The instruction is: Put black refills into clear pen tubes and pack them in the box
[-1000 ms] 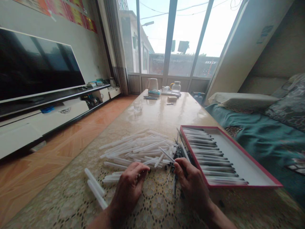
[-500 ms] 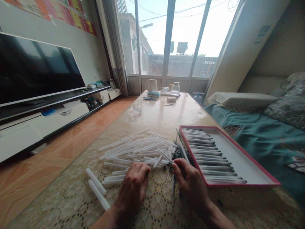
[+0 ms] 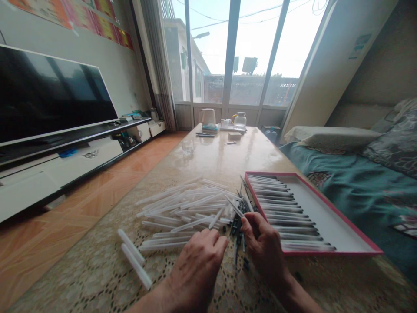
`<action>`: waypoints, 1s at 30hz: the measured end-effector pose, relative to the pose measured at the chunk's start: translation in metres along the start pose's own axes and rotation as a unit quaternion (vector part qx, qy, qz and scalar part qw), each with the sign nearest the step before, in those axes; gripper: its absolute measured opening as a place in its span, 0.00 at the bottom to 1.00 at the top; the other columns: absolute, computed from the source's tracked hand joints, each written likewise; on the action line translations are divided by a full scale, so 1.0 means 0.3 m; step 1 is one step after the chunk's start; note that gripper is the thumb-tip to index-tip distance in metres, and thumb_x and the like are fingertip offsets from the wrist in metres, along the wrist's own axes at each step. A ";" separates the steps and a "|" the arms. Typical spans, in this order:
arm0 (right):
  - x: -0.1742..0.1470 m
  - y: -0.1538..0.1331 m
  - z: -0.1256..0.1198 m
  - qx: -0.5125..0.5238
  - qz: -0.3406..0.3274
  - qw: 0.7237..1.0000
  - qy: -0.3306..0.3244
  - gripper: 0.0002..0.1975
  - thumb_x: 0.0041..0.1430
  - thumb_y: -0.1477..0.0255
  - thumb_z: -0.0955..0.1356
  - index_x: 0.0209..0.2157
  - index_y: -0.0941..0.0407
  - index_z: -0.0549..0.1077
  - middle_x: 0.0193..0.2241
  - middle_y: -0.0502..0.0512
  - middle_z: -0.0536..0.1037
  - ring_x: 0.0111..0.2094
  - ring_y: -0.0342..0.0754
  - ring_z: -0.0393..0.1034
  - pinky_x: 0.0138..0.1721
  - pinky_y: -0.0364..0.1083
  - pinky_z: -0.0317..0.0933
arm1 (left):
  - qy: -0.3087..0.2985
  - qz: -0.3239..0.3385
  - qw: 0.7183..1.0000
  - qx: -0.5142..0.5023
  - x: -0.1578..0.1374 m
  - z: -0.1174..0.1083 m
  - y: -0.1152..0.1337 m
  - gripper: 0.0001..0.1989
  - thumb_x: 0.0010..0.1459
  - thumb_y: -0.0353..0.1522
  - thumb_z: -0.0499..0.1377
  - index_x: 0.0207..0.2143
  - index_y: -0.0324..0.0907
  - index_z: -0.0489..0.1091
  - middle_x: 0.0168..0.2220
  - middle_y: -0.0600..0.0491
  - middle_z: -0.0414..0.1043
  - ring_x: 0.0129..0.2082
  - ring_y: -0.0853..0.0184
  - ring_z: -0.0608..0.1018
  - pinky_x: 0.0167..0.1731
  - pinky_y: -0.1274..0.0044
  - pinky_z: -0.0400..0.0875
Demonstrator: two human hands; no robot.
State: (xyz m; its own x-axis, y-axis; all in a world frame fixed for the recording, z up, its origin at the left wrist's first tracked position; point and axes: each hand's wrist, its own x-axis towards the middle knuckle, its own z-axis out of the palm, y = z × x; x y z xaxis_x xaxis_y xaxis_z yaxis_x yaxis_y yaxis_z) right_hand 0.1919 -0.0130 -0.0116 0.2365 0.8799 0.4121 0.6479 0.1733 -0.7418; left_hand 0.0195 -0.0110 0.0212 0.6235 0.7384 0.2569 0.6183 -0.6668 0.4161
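Note:
My right hand (image 3: 264, 243) pinches the near end of a slim whitish pen barrel (image 3: 235, 206), which points away and up to the left. Close by on its left, my left hand (image 3: 202, 263) is closed with its fingertips curled down, and anything inside them is hidden. A loose pile of clear-white pen barrels (image 3: 192, 201) lies just beyond the left hand. Small black pen parts and dark thin pieces (image 3: 237, 221) are heaped between the pile and the box. In the shallow pink-rimmed box (image 3: 345, 217), a row of dark-ended pens (image 3: 289, 213) lies side by side.
Two thicker white tubes (image 3: 136, 266) lie apart at the left of the patterned table (image 3: 107, 278). A drinking glass (image 3: 187, 148), a kettle (image 3: 207, 118) and a glass jug (image 3: 240, 119) stand farther off. A sofa (image 3: 355, 174) runs along the right.
My left hand has moved right and nearer to me, closer to the right hand. My right hand has shifted slightly right with the pen barrel still in its fingers.

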 end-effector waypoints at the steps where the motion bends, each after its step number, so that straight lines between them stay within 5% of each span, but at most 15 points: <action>1: 0.001 0.001 0.000 -0.001 0.000 1.000 0.001 0.11 0.61 0.65 0.60 0.31 0.56 0.68 0.23 0.49 0.72 0.24 0.44 0.65 0.27 0.40 0.58 | -0.009 0.010 0.999 0.034 0.031 -0.001 -0.005 0.13 0.51 0.22 0.52 0.35 0.44 0.70 0.33 0.49 0.71 0.34 0.62 0.71 0.36 0.72 0.64; 7: 0.007 -0.002 -0.007 -0.007 0.000 1.000 0.004 0.12 0.61 0.65 0.59 0.31 0.56 0.68 0.23 0.49 0.71 0.24 0.44 0.65 0.27 0.41 0.57 | 0.006 0.027 0.993 0.117 0.181 0.035 -0.078 0.07 0.54 0.25 0.54 0.32 0.41 0.70 0.34 0.47 0.71 0.38 0.59 0.69 0.40 0.69 0.63; 14: 0.013 -0.001 -0.011 -0.002 0.005 1.000 0.002 0.11 0.61 0.65 0.60 0.31 0.57 0.68 0.23 0.50 0.72 0.24 0.44 0.65 0.27 0.40 0.57 | 0.038 0.021 0.995 0.092 0.180 0.059 -0.097 0.06 0.55 0.26 0.53 0.31 0.40 0.70 0.34 0.47 0.72 0.40 0.59 0.70 0.43 0.67 0.61; 17: 0.009 0.002 -0.008 0.008 0.002 1.000 -0.006 0.11 0.60 0.66 0.60 0.31 0.56 0.68 0.23 0.49 0.71 0.23 0.44 0.65 0.27 0.40 0.58 | 0.070 -0.006 0.997 0.041 0.137 0.026 -0.105 0.08 0.57 0.27 0.51 0.36 0.39 0.68 0.34 0.47 0.72 0.38 0.61 0.71 0.42 0.69 0.63; 19: 0.003 0.002 -0.007 0.018 -0.007 1.000 -0.013 0.09 0.60 0.67 0.61 0.33 0.56 0.69 0.24 0.49 0.72 0.24 0.44 0.65 0.27 0.40 0.58 | 0.101 -0.069 0.988 -0.094 0.095 0.000 -0.114 0.07 0.57 0.30 0.52 0.37 0.39 0.68 0.34 0.48 0.73 0.34 0.64 0.72 0.38 0.72 0.65; 21: -0.003 -0.005 -0.010 0.025 -0.023 0.999 -0.023 0.08 0.59 0.68 0.61 0.36 0.55 0.69 0.26 0.50 0.73 0.26 0.44 0.67 0.28 0.40 0.59 | 0.108 -0.153 0.952 -0.243 0.050 -0.020 -0.126 0.09 0.57 0.34 0.53 0.36 0.40 0.69 0.31 0.51 0.72 0.29 0.66 0.72 0.31 0.75 0.66; 26: -0.016 -0.036 -0.031 0.015 -0.095 0.991 -0.097 0.05 0.56 0.74 0.62 0.33 0.55 0.69 0.29 0.50 0.72 0.29 0.44 0.68 0.31 0.40 0.59 | 0.116 -0.287 0.809 -0.500 -0.023 -0.016 -0.167 0.12 0.52 0.38 0.59 0.34 0.39 0.69 0.19 0.61 0.62 0.18 0.76 0.63 0.19 0.83 0.58; 30: -0.027 -0.045 -0.043 -0.014 -0.127 0.983 -0.133 0.06 0.53 0.77 0.63 0.33 0.55 0.69 0.28 0.50 0.71 0.28 0.43 0.66 0.30 0.41 0.58 | 0.093 -0.297 0.764 -0.565 -0.038 0.019 -0.194 0.13 0.49 0.41 0.61 0.28 0.39 0.68 0.18 0.62 0.61 0.15 0.78 0.60 0.16 0.84 0.54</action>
State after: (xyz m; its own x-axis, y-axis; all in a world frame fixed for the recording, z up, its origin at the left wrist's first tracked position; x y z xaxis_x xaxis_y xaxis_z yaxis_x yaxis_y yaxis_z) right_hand 0.1906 -0.0281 0.0018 -0.1295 0.8952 0.4264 0.6824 0.3925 -0.6167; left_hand -0.0209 0.0188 -0.0110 0.2495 0.9486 -0.1947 -0.1071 0.2268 0.9680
